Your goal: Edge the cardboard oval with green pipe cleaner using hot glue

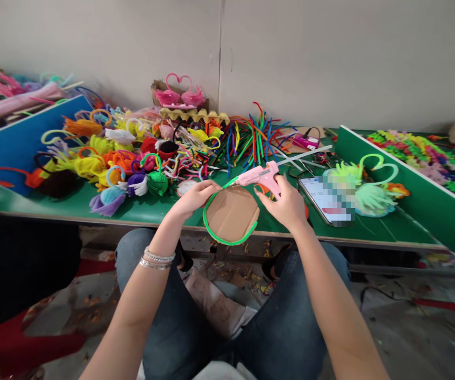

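My left hand (199,197) is closed on the upper left rim of a round cardboard disc (231,212). A green pipe cleaner (216,236) runs along the disc's left and lower edge, its loose end at the lower right. In my right hand (286,205) is a pink glue gun (259,175), gripped by its handle. Its nozzle points left, at the top edge of the disc near my left fingertips. A long translucent glue stick (304,157) sticks out of the gun's back. The disc is held at the table's front edge, over my lap.
Several yarn swans (108,192) and loose pipe cleaners (257,140) crowd the green table's left and middle. A phone (322,200) lies right of my right hand, beside a pale green swan pair (377,190). Blue (33,142) and green dividers (409,184) stand at the sides.
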Tool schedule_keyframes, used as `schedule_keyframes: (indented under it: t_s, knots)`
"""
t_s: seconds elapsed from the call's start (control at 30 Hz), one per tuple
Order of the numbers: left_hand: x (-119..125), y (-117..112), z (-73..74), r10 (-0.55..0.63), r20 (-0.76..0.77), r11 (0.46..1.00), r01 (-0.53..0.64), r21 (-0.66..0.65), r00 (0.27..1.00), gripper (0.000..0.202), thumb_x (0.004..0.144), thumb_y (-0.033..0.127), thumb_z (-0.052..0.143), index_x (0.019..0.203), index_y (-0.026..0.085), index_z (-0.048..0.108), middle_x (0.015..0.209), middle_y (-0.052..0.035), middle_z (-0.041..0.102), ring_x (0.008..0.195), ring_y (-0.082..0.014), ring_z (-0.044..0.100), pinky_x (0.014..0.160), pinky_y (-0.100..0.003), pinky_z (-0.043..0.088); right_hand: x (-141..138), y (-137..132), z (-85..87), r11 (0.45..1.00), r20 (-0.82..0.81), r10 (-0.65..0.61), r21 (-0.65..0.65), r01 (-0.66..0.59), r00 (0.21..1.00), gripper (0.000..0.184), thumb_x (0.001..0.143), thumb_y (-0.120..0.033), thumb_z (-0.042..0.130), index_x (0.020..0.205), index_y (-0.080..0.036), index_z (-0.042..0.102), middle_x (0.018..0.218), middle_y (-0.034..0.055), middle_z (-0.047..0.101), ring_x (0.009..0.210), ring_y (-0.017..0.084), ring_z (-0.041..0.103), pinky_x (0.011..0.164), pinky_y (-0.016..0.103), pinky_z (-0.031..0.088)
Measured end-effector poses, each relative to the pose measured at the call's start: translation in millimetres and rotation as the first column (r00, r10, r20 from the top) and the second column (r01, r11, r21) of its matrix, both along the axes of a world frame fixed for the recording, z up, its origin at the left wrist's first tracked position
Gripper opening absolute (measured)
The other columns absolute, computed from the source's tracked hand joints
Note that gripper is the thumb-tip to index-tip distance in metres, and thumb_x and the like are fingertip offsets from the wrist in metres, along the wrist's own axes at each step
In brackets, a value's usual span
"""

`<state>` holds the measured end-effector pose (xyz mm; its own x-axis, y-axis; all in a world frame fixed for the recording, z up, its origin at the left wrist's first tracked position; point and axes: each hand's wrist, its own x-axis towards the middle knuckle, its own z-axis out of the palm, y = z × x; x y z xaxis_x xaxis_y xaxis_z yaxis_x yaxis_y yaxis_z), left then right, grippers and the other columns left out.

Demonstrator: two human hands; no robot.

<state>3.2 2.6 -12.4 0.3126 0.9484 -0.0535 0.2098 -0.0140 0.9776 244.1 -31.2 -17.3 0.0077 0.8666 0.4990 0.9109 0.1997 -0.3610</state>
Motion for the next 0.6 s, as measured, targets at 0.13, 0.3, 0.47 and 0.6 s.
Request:
schedule_keyframes:
  t_s: [0.13, 0.3, 0.47, 0.6]
  knots:
    - [0.3, 0.0, 0.3, -0.003, 0.003, 1.000, 0.003, 0.003, 1.000, 0.023, 0.073, 0.039, 0.054, 0.075, 0.017, 0.060, 0.074, -0.0015, 0.059, 0.070, -0.0129, 0.049, 0.056, -0.022, 0.034, 0.1, 0.4, -0.7, 1.000, 0.007, 0.010, 0.020, -0.010, 1.000, 0.037, 0.077, -0.050, 0.058, 0.098, -0.020, 0.053, 0.083, 0.0085, 0.067, 0.067, 0.023, 0.060, 0.050, 0.030, 0.034]
    - [0.9, -0.5, 0.7, -0.017, 0.016, 1.000, 0.017, 0.002, 1.000, 0.023, 0.073, 0.040, 0.054, 0.074, 0.017, 0.059, 0.074, -0.0009, 0.059, 0.069, -0.0126, 0.050, 0.059, -0.022, 0.036, 0.2, -0.1, -0.2, 1.000, 0.039, 0.007, 0.024, -0.008, 0.999, 0.034, 0.079, -0.048, 0.056, 0.097, -0.020, 0.053, 0.082, 0.0085, 0.066, 0.067, 0.023, 0.060, 0.050, 0.030, 0.034]
    - [0.9, -0.7, 0.6, 0.003, 0.007, 1.000, -0.003, -0.002, 1.000, 0.022, 0.073, 0.039, 0.054, 0.075, 0.018, 0.060, 0.074, -0.0002, 0.059, 0.069, -0.0124, 0.050, 0.059, -0.022, 0.036, 0.5, -0.1, 0.4, 0.999, 0.034, 0.016, 0.044, -0.017, 0.999, 0.034, 0.080, -0.049, 0.053, 0.099, -0.021, 0.053, 0.083, 0.0091, 0.066, 0.069, 0.024, 0.061, 0.052, 0.031, 0.037]
    - [0.4, -0.8, 0.9, 0.002, 0.000, 1.000, -0.002, -0.003, 1.000, 0.023, 0.073, 0.039, 0.054, 0.076, 0.018, 0.060, 0.071, 0.0002, 0.057, 0.069, -0.0125, 0.049, 0.057, -0.021, 0.034, 1.3, -0.4, 1.4, 0.999, 0.027, 0.006, 0.036, -0.007, 1.000, 0.033, 0.080, -0.048, 0.054, 0.098, -0.020, 0.052, 0.084, 0.0094, 0.067, 0.071, 0.025, 0.061, 0.054, 0.031, 0.037]
